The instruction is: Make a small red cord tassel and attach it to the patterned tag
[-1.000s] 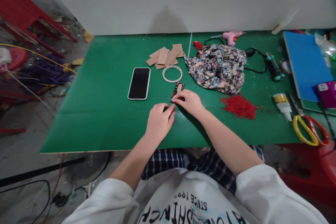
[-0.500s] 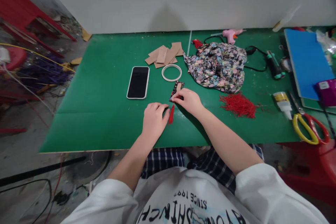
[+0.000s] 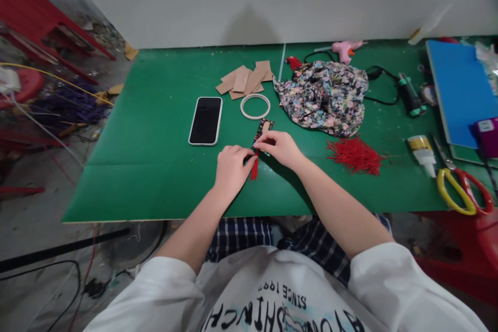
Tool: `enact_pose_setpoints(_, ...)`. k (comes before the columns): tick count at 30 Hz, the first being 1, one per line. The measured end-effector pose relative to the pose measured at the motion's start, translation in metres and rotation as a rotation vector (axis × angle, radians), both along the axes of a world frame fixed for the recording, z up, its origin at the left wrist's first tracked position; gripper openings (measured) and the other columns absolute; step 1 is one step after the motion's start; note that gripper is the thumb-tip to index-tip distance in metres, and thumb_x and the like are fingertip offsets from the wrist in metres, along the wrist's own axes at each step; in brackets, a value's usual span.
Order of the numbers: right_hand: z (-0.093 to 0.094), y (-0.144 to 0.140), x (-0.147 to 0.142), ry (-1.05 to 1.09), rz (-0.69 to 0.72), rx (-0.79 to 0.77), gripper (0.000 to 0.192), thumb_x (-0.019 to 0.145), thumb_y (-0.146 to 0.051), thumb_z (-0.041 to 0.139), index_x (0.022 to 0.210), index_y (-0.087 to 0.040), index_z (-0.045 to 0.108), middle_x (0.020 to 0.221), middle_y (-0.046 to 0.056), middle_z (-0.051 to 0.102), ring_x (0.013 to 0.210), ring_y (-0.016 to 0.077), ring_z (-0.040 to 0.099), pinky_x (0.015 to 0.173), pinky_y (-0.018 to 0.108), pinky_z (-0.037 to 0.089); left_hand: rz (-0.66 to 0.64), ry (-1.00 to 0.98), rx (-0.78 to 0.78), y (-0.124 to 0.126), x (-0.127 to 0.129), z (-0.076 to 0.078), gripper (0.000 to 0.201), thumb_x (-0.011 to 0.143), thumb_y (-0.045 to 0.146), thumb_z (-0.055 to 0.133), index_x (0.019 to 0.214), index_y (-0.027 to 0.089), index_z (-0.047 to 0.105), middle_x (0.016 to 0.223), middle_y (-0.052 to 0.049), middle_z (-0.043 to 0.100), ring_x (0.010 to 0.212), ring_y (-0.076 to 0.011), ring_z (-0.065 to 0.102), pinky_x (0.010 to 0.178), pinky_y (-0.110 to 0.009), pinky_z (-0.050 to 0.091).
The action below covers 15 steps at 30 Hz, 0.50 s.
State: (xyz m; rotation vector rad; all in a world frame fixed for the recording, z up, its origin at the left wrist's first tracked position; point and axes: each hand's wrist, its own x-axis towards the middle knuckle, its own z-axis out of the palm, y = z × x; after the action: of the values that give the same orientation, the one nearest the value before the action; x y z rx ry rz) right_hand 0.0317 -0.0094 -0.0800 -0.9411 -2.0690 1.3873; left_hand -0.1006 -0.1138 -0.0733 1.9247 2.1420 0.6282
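My right hand (image 3: pixel 280 148) pinches the near end of a small fabric-covered card piece (image 3: pixel 263 130) lying on the green table (image 3: pixel 155 135). A red tassel (image 3: pixel 254 168) hangs from that near end toward me. My left hand (image 3: pixel 232 168) rests beside it, fingertips touching the top of the tassel where it meets the piece. Just beyond lie a white ring (image 3: pixel 255 106) and a pile of brown card strips (image 3: pixel 245 80).
A phone (image 3: pixel 206 120) lies left of the ring. Floral fabric (image 3: pixel 322 96), a pink glue gun (image 3: pixel 345 49) and loose red threads (image 3: pixel 355 155) are to the right; a glue bottle (image 3: pixel 422 153), scissors (image 3: pixel 461 192) and a blue board (image 3: pixel 461 88) sit at far right.
My left hand uncovered the red tassel, which now lies stretched toward me, then came back so its fingertips meet the tassel's top. My right hand stayed on the fabric piece.
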Motion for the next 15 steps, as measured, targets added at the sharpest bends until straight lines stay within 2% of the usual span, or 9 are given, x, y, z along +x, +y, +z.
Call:
enact_pose_setpoints(2,0.0016,-0.0016,-0.0008,0.021,0.000,-0.046,0.014,0.071,-0.030,0.062,0.073,-0.017,0.064,0.071,0.000,0.064,0.065,0.0106,0.054,0.063,0.025,0.044,-0.003,-0.018,-0.006,0.0009,-0.0008,0.0002,0.016,0.083,0.030,0.054,0.082,0.020,0.066,0.080,-0.004,0.063,0.079,-0.0197,0.051,0.075,-0.032,0.038)
enact_pose_setpoints(4,0.0024,-0.0026,-0.0010,0.029,0.002,-0.112,0.016,0.072,-0.033,0.061,0.075,-0.017,0.063,0.069,0.000,0.061,0.061,0.0097,0.052,0.054,0.023,0.045,-0.002,-0.036,-0.015,0.0012,-0.0016,0.0012,0.014,0.082,0.027,0.053,0.080,0.019,0.064,0.079,-0.003,0.063,0.078,-0.0194,0.051,0.074,-0.032,0.038)
enact_pose_setpoints(8,0.0000,-0.0019,0.0010,0.058,0.064,-0.246,0.022,0.071,-0.032,0.062,0.089,-0.020,0.059,0.076,0.001,0.062,0.064,0.0114,0.056,0.041,0.018,0.043,0.003,-0.119,-0.034,0.0013,-0.0035,0.0045,0.010,0.080,0.022,0.052,0.079,0.018,0.061,0.077,-0.002,0.063,0.076,-0.0183,0.051,0.072,-0.030,0.038)
enact_pose_setpoints(11,-0.0032,-0.0004,0.0033,0.070,0.123,-0.256,0.027,0.068,-0.024,0.064,0.095,-0.020,0.058,0.082,0.002,0.064,0.073,0.0134,0.060,0.043,0.018,0.046,-0.002,-0.179,-0.041,0.0012,-0.0053,0.0063,0.009,0.080,0.022,0.052,0.080,0.018,0.060,0.077,-0.001,0.064,0.076,-0.0176,0.052,0.071,-0.029,0.039)
enact_pose_setpoints(15,-0.0052,-0.0004,0.0035,0.038,0.148,-0.194,0.017,0.072,-0.020,0.059,0.089,-0.019,0.061,0.076,0.001,0.063,0.065,0.0109,0.058,0.042,0.017,0.045,-0.034,-0.152,-0.037,0.0014,-0.0068,0.0065,0.012,0.082,0.025,0.053,0.083,0.018,0.063,0.080,-0.002,0.065,0.079,-0.0184,0.052,0.074,-0.031,0.039)
